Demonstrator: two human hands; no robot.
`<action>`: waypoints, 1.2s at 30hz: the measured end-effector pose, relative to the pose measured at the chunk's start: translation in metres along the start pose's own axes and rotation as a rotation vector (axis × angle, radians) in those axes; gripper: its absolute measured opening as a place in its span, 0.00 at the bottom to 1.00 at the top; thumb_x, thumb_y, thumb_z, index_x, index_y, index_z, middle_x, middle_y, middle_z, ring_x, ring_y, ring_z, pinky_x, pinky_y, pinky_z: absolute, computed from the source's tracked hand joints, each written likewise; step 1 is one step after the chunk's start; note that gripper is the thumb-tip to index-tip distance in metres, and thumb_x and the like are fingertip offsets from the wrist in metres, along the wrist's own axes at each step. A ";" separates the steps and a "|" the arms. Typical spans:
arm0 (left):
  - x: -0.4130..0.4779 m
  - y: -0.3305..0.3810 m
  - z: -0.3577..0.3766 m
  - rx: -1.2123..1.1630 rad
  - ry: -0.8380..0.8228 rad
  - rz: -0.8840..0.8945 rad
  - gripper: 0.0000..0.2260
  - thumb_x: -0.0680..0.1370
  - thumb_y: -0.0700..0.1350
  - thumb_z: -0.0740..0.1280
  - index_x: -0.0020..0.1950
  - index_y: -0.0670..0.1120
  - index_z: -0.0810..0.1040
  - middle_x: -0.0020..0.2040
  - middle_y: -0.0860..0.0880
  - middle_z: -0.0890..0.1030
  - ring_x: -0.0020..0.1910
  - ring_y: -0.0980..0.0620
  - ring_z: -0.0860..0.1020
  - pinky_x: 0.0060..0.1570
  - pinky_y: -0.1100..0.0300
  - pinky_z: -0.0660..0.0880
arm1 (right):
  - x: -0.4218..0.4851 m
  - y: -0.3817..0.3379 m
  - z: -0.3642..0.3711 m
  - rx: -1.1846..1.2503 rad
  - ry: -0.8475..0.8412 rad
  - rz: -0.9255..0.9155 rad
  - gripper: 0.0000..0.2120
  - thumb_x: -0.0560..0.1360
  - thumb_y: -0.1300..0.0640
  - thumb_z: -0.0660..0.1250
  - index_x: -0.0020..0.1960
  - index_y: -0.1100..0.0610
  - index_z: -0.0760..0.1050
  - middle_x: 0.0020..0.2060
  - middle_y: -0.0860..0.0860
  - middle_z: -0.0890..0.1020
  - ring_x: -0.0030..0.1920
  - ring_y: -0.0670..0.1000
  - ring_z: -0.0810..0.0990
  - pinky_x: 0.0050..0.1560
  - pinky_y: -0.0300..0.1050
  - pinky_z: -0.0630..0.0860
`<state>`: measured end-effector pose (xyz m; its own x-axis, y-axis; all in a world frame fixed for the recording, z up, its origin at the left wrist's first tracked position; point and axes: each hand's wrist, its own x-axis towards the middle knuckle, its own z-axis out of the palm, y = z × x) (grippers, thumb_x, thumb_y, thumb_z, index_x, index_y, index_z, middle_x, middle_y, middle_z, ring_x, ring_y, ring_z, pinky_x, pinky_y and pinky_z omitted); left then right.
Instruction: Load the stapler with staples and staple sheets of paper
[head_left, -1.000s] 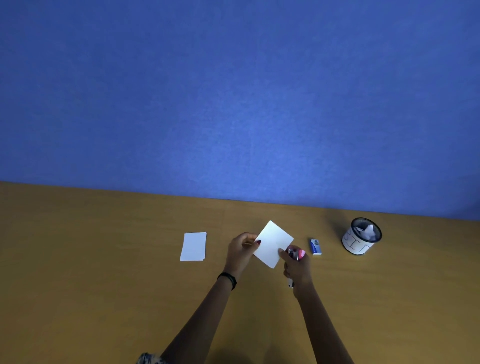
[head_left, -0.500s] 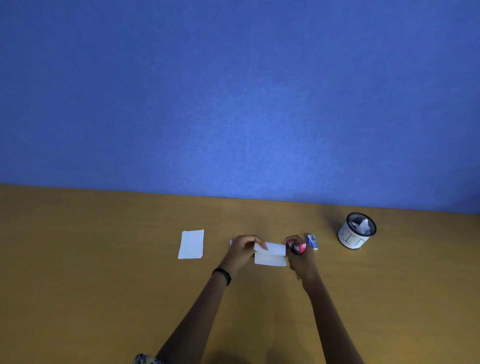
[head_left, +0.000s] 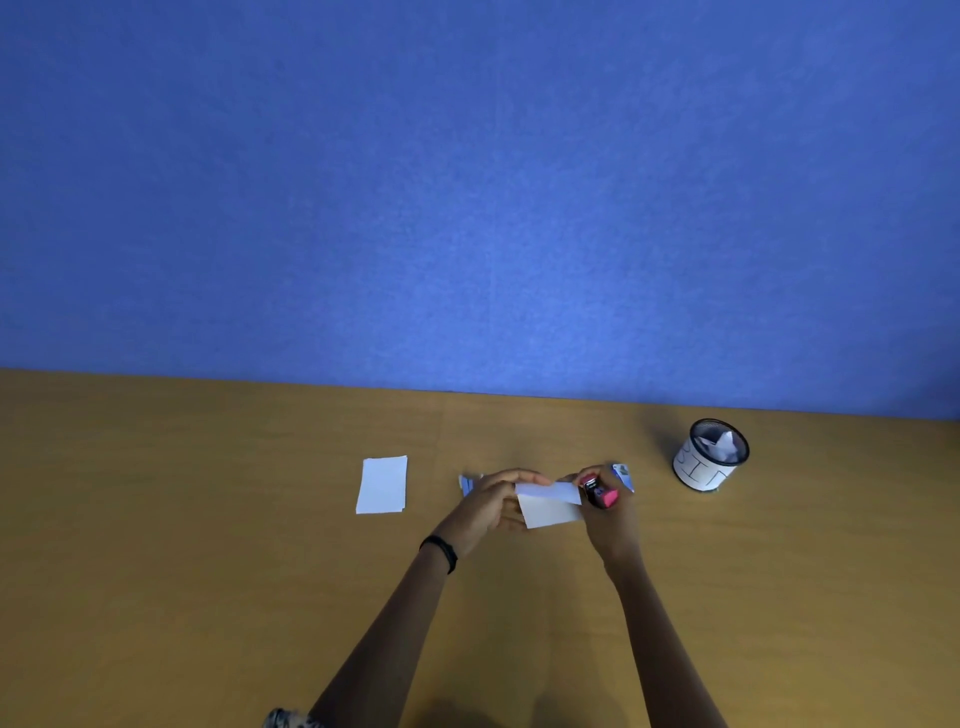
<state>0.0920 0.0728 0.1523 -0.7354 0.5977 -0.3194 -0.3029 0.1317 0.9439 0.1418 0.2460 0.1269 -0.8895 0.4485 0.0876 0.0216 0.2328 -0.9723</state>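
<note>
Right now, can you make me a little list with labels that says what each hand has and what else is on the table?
left hand: holds the white sheets
right hand: grips the pink stapler at the sheets' right edge
paper stack: flat on the table, left of the hands
cup: right side, marked BIN, crumpled paper inside
blue box: behind the right hand, partly hidden

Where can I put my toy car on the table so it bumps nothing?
The table is bare left of the paper stack, and also right of the bin cup. The middle is crowded: the left hand holds white paper and the right hand a pink stapler there.
</note>
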 end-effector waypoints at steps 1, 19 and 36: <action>0.000 0.001 0.001 -0.047 -0.007 -0.019 0.19 0.80 0.44 0.49 0.56 0.50 0.80 0.53 0.51 0.80 0.44 0.55 0.81 0.42 0.62 0.78 | 0.000 0.000 0.000 -0.012 0.010 -0.021 0.18 0.68 0.77 0.58 0.35 0.54 0.73 0.34 0.38 0.81 0.38 0.34 0.77 0.37 0.24 0.69; 0.016 -0.007 0.009 -0.147 -0.102 -0.265 0.36 0.75 0.70 0.53 0.61 0.40 0.77 0.54 0.36 0.82 0.55 0.39 0.80 0.56 0.49 0.77 | -0.002 0.003 -0.007 -0.231 -0.024 -0.229 0.21 0.66 0.78 0.58 0.39 0.53 0.76 0.39 0.36 0.81 0.42 0.38 0.78 0.38 0.35 0.72; 0.023 -0.014 0.009 0.088 0.084 0.035 0.14 0.79 0.48 0.63 0.49 0.38 0.81 0.38 0.41 0.83 0.34 0.51 0.83 0.35 0.62 0.79 | 0.000 0.007 0.004 -0.182 -0.034 -0.212 0.12 0.70 0.73 0.65 0.44 0.57 0.77 0.38 0.43 0.80 0.42 0.38 0.78 0.36 0.32 0.73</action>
<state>0.0849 0.0918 0.1323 -0.7940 0.5348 -0.2889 -0.2251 0.1829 0.9570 0.1397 0.2440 0.1195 -0.8975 0.3448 0.2750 -0.0880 0.4710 -0.8777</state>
